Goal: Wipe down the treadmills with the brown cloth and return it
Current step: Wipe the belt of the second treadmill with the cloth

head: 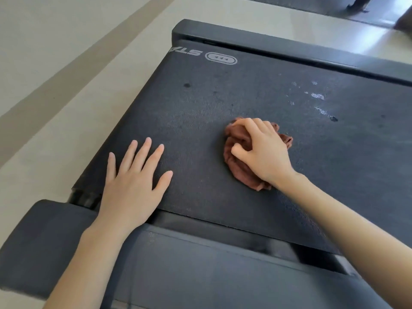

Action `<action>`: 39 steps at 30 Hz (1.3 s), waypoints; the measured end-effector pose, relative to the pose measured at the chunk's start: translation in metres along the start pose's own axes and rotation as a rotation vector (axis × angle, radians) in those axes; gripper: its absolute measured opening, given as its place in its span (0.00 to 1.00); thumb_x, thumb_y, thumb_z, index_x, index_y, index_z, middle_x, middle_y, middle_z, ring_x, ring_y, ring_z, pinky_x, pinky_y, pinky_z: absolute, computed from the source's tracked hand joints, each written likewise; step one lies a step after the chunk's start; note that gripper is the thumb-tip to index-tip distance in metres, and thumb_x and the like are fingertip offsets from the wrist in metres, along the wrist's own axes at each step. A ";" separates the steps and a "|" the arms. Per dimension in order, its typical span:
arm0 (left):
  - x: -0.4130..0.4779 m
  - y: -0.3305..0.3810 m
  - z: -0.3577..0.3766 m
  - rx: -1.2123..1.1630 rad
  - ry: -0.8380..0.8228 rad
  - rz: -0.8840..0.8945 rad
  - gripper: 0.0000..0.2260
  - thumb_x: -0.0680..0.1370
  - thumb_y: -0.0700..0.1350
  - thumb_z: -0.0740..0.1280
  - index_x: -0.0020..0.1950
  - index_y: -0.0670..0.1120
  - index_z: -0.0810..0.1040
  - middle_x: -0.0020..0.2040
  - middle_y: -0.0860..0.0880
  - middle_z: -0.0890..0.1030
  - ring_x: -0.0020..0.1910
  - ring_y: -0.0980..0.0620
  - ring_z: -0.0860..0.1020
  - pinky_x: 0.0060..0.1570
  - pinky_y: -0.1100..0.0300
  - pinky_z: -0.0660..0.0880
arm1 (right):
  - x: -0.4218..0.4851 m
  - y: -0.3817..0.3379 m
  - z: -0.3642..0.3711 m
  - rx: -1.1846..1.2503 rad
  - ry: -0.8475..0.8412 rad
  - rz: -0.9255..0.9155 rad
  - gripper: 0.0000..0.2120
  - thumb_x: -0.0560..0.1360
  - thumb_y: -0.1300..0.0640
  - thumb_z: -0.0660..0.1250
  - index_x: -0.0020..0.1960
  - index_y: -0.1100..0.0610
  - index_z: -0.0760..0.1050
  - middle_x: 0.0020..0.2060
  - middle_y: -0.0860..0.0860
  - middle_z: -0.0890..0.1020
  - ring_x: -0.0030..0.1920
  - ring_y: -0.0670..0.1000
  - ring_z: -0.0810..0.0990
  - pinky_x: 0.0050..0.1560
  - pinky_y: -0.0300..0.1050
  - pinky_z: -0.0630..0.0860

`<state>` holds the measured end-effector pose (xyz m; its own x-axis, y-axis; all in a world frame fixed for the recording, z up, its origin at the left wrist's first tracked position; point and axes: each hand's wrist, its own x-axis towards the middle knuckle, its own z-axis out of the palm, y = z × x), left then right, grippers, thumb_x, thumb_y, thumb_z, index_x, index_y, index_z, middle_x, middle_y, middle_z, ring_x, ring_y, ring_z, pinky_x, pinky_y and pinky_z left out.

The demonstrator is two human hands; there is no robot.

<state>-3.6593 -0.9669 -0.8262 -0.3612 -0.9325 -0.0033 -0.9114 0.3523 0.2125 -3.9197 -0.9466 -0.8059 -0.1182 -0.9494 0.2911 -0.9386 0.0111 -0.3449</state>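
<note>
My right hand (260,150) grips the crumpled brown cloth (239,168), soft, light, best bunched in my palm; my left hand (133,184) rests flat, fingers straight, on the treadmill's black textured belt (200,103).

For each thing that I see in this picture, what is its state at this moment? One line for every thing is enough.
treadmill belt: dusty-looking, with whitish marks and a few dark spots on it.
brown cloth: bunched up, lying on the treadmill belt under the right hand.
right hand: fingers curled on the brown cloth, holding it against the treadmill belt.
left hand: flat on the treadmill belt, fingers spread, holding nothing.
</note>
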 end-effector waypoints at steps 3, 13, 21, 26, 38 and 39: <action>0.000 0.001 -0.001 0.005 0.003 0.002 0.33 0.72 0.64 0.38 0.76 0.56 0.49 0.78 0.54 0.46 0.76 0.53 0.42 0.72 0.45 0.40 | -0.029 0.052 -0.031 -0.044 0.061 0.175 0.17 0.70 0.50 0.64 0.58 0.52 0.73 0.54 0.51 0.77 0.56 0.56 0.71 0.53 0.47 0.65; 0.001 0.002 -0.002 0.008 0.020 0.016 0.33 0.73 0.63 0.39 0.76 0.54 0.51 0.78 0.53 0.48 0.76 0.52 0.43 0.73 0.45 0.41 | -0.012 0.045 -0.016 -0.181 0.231 0.418 0.16 0.70 0.49 0.66 0.53 0.57 0.72 0.50 0.59 0.77 0.55 0.61 0.71 0.52 0.52 0.66; -0.004 -0.009 -0.010 0.022 0.041 -0.058 0.32 0.78 0.61 0.49 0.77 0.45 0.50 0.78 0.49 0.51 0.76 0.52 0.49 0.74 0.52 0.50 | 0.061 -0.073 0.057 -0.029 0.099 -0.030 0.18 0.71 0.47 0.64 0.56 0.56 0.73 0.49 0.55 0.77 0.51 0.58 0.73 0.50 0.49 0.68; -0.009 -0.056 -0.027 -0.006 0.040 -0.165 0.33 0.76 0.62 0.50 0.76 0.45 0.56 0.75 0.47 0.61 0.73 0.48 0.61 0.70 0.50 0.60 | 0.108 -0.130 0.094 0.042 0.041 -0.197 0.21 0.72 0.46 0.63 0.61 0.56 0.72 0.52 0.55 0.77 0.53 0.57 0.73 0.51 0.49 0.68; -0.014 -0.065 -0.016 -0.149 0.047 -0.193 0.32 0.75 0.64 0.50 0.76 0.53 0.52 0.77 0.55 0.55 0.74 0.55 0.56 0.67 0.54 0.63 | 0.064 -0.135 0.077 0.165 -0.039 -0.308 0.19 0.72 0.49 0.65 0.60 0.56 0.73 0.50 0.53 0.77 0.53 0.55 0.73 0.53 0.47 0.68; -0.014 -0.065 -0.016 -0.158 0.052 -0.194 0.32 0.75 0.64 0.51 0.76 0.53 0.52 0.76 0.55 0.55 0.74 0.55 0.57 0.67 0.54 0.63 | 0.046 -0.127 0.066 0.186 -0.064 -0.332 0.18 0.71 0.50 0.65 0.59 0.57 0.74 0.50 0.52 0.78 0.53 0.55 0.73 0.54 0.48 0.68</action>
<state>-3.5920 -0.9779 -0.8241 -0.1680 -0.9857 -0.0090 -0.9193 0.1534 0.3626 -3.7849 -1.0119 -0.8077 0.2084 -0.9096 0.3595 -0.8467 -0.3518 -0.3992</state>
